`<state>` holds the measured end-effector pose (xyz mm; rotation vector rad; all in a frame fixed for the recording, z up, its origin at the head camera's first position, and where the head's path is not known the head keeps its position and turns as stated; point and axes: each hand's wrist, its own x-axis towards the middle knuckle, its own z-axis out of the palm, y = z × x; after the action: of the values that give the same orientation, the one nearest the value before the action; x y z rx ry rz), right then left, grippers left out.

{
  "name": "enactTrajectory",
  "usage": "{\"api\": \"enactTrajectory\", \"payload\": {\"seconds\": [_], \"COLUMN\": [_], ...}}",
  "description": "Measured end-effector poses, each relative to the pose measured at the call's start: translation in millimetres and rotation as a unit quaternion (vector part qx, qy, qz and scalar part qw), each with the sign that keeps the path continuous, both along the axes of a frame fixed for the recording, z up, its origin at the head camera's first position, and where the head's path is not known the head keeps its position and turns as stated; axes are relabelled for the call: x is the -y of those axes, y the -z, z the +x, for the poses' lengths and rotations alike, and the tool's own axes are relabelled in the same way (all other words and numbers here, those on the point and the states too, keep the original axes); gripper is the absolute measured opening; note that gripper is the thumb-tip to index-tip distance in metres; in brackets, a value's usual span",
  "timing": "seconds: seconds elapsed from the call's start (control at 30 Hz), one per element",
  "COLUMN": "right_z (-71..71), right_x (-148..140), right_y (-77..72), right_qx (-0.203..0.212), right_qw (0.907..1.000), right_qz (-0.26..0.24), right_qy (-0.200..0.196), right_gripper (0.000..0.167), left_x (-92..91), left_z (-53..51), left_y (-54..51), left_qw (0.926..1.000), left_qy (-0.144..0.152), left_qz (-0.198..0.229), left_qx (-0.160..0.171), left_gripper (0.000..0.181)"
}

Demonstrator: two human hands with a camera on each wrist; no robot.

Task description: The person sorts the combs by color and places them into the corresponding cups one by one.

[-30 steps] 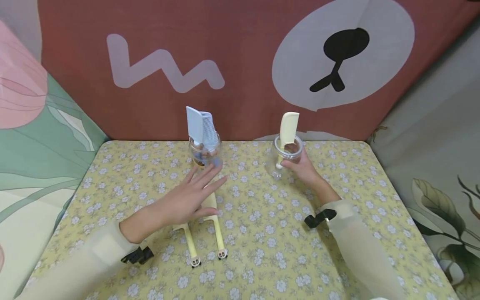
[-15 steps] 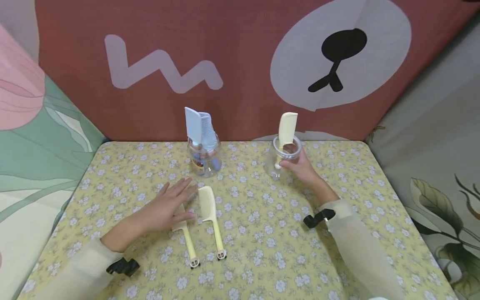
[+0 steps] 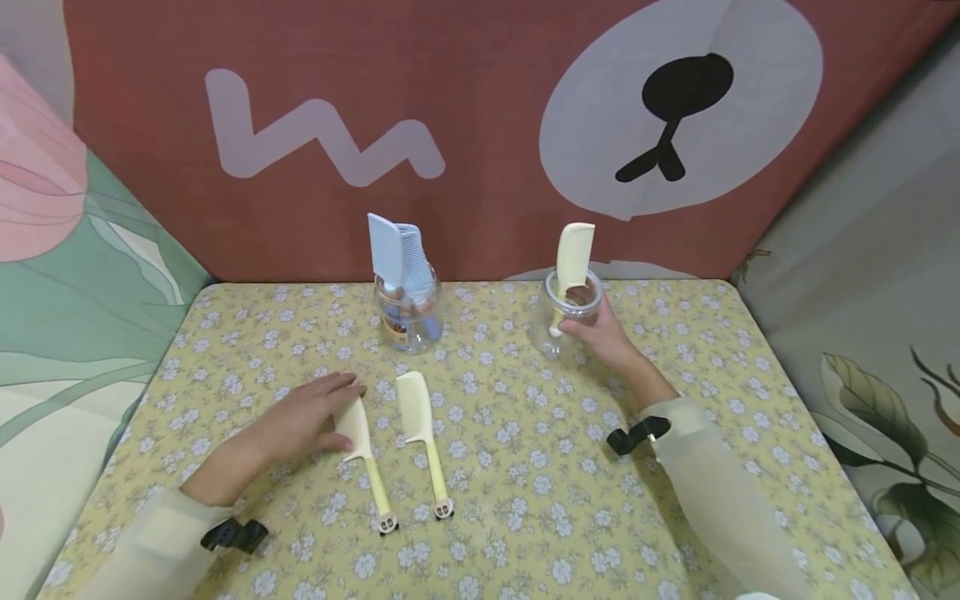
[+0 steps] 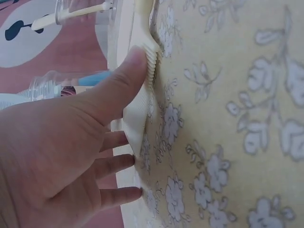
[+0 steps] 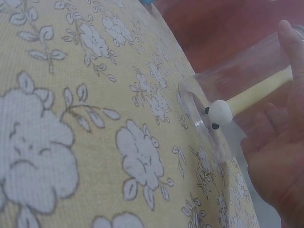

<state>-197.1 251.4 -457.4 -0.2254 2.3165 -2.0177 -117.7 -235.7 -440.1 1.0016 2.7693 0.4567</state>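
In the head view my left hand (image 3: 292, 429) is at the head of a cream comb (image 3: 367, 450) with a yellow handle and a panda-face end. The left wrist view has its thumb (image 4: 135, 59) over the comb's toothed side, the other fingers spread and nearly straight at the far edge. That comb lies on the table, beside a second cream comb (image 3: 423, 433). My right hand (image 3: 603, 333) holds a clear jar (image 3: 543, 329) around its side. Inside the jar a cream comb (image 3: 576, 254) stands head up; its white end (image 5: 221, 113) shows near the jar's bottom.
Another clear jar (image 3: 408, 321) with blue combs (image 3: 397, 258) in it stands at the back left. A yellow flowered cloth covers the table (image 3: 510, 500). A reddish-brown printed backdrop (image 3: 480, 200) rises behind the table's rear edge.
My left hand has drawn back from near the blue combs' jar, leftward and toward me, down to the left cream comb. My right hand stays at its jar.
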Motion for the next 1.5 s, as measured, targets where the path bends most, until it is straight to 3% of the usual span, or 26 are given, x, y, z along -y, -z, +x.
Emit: {"api": "enactTrajectory", "payload": {"seconds": [0.13,0.27,0.47,0.6,0.77,0.9,1.1,1.2,1.3,1.43,1.5], "right_z": [0.8,-0.4,-3.0,-2.7,-1.6,-1.8,-1.8,-1.5,-1.5,-1.7,-1.8], "right_x": [0.7,1.0,-0.4,-1.3,0.7,2.1,1.7,2.1,2.4,1.8,1.4], "right_y": [-0.3,1.1,3.9,5.7,6.4,6.4,5.8,5.4,5.0,4.3,3.7], "right_qx": [0.002,-0.001,-0.011,-0.023,-0.028,-0.029,-0.025,-0.021,-0.020,-0.022,-0.024], "right_qw": [1.0000,1.0000,0.9999,0.9997,0.9993,0.9992,0.9995,0.9995,0.9995,0.9995,0.9994], "right_qz": [-0.003,-0.009,-0.011,-0.011,-0.020,-0.024,-0.016,-0.022,-0.022,-0.019,-0.021], "right_qy": [0.000,-0.001,-0.003,-0.005,-0.012,-0.013,-0.006,-0.011,-0.011,-0.012,-0.013], "right_gripper": [0.094,0.094,0.093,0.093,0.092,0.091,0.092,0.092,0.092,0.092,0.093], "left_x": [-0.2,3.8,19.6,23.7,28.0,30.5,31.6,31.0,26.6,15.5,9.2], "left_z": [-0.6,-2.7,-13.3,-15.2,-14.8,-15.5,-21.4,-23.9,-26.5,-30.3,-31.1], "left_y": [1.0,-2.7,-22.0,-36.2,-50.3,-57.1,-58.8,-57.4,-55.1,-52.5,-52.4], "left_qw": [1.0000,0.9994,0.9964,0.9925,0.9817,0.9663,0.9168,0.9046,0.8991,0.8801,0.8667], "left_qy": [-0.002,-0.018,0.011,0.019,0.019,0.024,0.028,0.000,-0.023,-0.016,-0.004], "left_qz": [0.006,0.008,0.011,0.032,0.089,0.171,0.325,0.359,0.379,0.415,0.435], "left_qx": [-0.004,0.028,0.083,0.117,0.167,0.191,0.231,0.230,0.218,0.230,0.244], "left_gripper": [0.078,0.067,0.027,0.022,0.019,0.030,0.035,0.029,0.023,0.022,0.024]}}
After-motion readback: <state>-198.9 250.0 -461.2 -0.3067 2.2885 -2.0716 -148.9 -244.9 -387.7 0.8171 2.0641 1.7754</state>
